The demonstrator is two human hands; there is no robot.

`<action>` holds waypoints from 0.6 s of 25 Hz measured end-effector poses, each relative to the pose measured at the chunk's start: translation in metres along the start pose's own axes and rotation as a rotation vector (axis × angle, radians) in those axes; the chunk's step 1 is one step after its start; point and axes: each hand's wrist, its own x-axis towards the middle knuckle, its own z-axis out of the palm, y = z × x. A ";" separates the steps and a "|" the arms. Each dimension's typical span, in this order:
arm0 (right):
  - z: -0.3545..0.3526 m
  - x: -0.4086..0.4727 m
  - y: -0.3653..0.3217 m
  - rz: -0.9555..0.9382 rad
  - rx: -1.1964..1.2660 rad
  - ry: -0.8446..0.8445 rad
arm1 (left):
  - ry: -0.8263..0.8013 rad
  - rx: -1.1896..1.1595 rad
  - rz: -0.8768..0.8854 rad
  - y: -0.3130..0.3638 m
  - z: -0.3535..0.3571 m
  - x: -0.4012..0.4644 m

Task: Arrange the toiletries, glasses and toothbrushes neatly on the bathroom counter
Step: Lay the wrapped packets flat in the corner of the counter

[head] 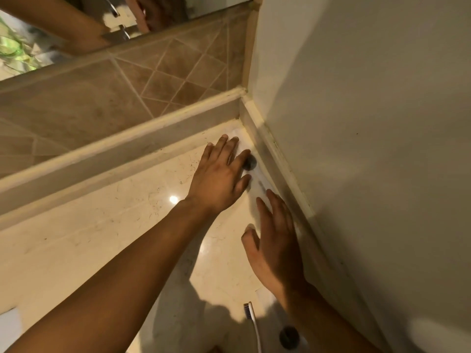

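Note:
A white tube-like toiletry with a dark cap (251,163) lies in the far right corner of the cream marble counter (107,245), along the wall trim; motion blur hides its details. My left hand (219,179) rests flat, fingers spread, on its far end. My right hand (274,240) lies flat with fingers apart at its near end. Neither hand grips anything. A white toothbrush (251,319) lies near the bottom edge, bristles toward the corner. Beside it stands a white container with a dark cap (288,336).
A white wall (369,149) bounds the counter on the right, a brown tiled backsplash (127,98) with a ledge at the back. A mirror (63,26) above reflects my arms and a faucet. A pale object (9,329) shows at the lower left edge.

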 end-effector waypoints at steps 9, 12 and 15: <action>0.016 0.010 -0.006 0.004 -0.159 -0.187 | -0.134 0.085 -0.031 -0.006 0.005 0.008; 0.017 0.014 -0.008 0.014 -0.162 -0.194 | -0.146 0.086 -0.027 -0.007 0.005 0.012; 0.018 0.020 -0.009 0.012 -0.170 -0.187 | -0.150 0.068 -0.033 -0.007 0.004 0.016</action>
